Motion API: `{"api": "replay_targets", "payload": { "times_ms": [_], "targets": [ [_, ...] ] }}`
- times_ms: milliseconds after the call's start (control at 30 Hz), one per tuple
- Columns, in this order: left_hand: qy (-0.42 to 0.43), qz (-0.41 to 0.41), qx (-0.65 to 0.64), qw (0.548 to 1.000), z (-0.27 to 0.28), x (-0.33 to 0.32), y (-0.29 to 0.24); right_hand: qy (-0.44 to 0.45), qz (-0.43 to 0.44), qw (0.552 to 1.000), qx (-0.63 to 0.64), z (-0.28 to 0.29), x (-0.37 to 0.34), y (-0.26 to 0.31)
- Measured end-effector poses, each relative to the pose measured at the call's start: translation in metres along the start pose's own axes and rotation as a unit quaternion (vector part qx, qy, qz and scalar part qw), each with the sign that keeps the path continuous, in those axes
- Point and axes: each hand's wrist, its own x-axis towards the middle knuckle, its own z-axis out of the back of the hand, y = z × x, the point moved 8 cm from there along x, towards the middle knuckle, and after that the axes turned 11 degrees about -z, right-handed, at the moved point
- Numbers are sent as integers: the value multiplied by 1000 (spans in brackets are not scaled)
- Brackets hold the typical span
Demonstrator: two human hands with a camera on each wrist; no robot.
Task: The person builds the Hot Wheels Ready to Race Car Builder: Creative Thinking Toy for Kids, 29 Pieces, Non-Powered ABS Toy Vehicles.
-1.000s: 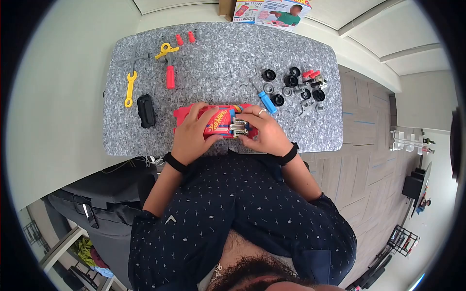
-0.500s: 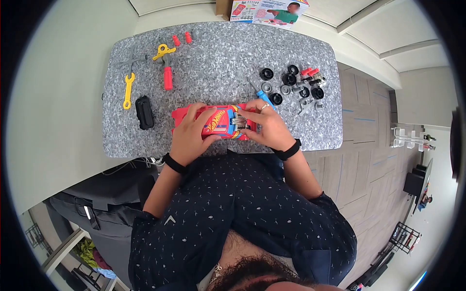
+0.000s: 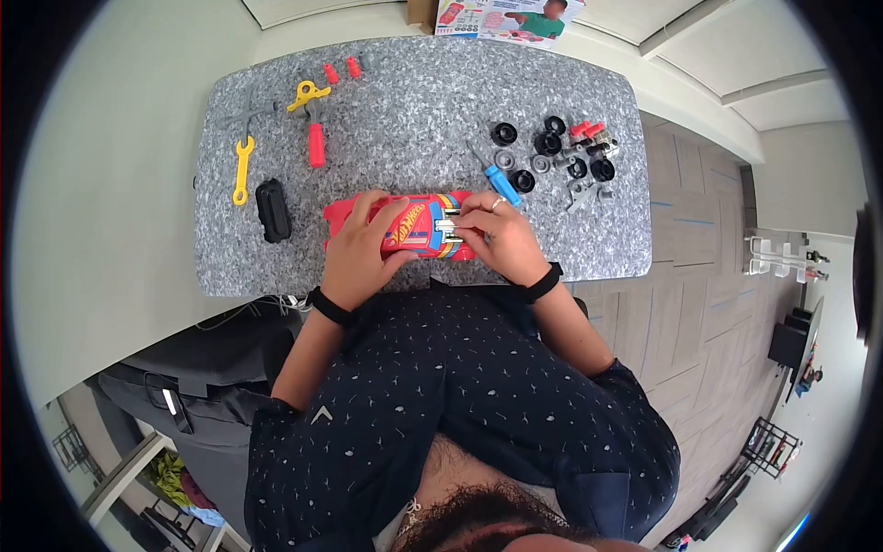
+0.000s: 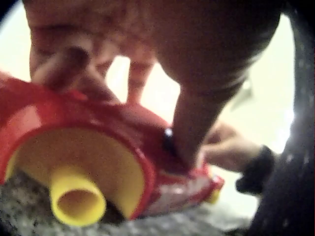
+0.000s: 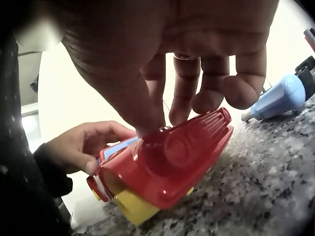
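A red toy car (image 3: 409, 225) with yellow lettering and a blue-striped hood lies on the speckled table, right side up. My left hand (image 3: 359, 253) grips its rear half, thumb on the near side and fingers over the far side. In the left wrist view, a yellow tube (image 4: 78, 199) shows inside the wheel opening. At the hood, my right hand (image 3: 504, 241) pinches a chrome engine piece (image 3: 447, 226) between thumb and fingertips, partly hiding it. The right wrist view shows these fingertips right at the hood, above the car's red front end (image 5: 177, 157).
A blue screwdriver (image 3: 502, 186) lies just beyond my right hand, near black wheels (image 3: 548, 143) and small grey and red parts. To the left are a black plastic part (image 3: 273, 211), a yellow wrench (image 3: 242, 171) and a red-handled hammer (image 3: 315, 145). A printed box (image 3: 506, 20) stands behind the table.
The chrome piece, tilted a second ago, now sits flatter on the hood. My right fingers spread out around the car's front, then gathered over the piece. The left hand keeps its grip.
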Motion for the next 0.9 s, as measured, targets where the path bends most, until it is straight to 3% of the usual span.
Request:
{"api": "replay_targets", "payload": {
  "times_ms": [100,200,333,433,467,500,533,633,800,833,900],
  "targets": [
    [1,-5,-4,1000,0,1,2,-19,-6,999,32,-2,-7,-6],
    [-2,-3,-6,1000,-1,2,0,21,-71,988,133,18,-7,-6],
    [-7,2,17,1000,-2,-1,-3,-132,-83,988,15,114,1,-2],
    [-8,-7,26,1000,-5,-1,-4,-257,-183,947,-59,193,3,-59],
    [-8,-9,27,1000,-6,-1,-4,-289,-160,935,-125,218,4,-87],
    [-9,-16,24,1000,-7,-1,-6,-291,-176,924,-175,236,7,-118],
    [-11,-22,20,999,-8,-2,-6,-256,-250,908,-217,249,11,-148],
    [-22,-53,8,998,-9,-5,-11,-192,-297,903,-242,254,24,-228],
    [-36,-29,-45,998,2,-16,-13,-96,-316,914,-238,229,45,-255],
    [-37,-28,-38,998,7,-18,-14,-95,-283,915,-272,226,49,-280],
    [-49,-27,-26,998,16,-22,-14,-89,-297,914,-263,224,52,-277]
  ]
}}
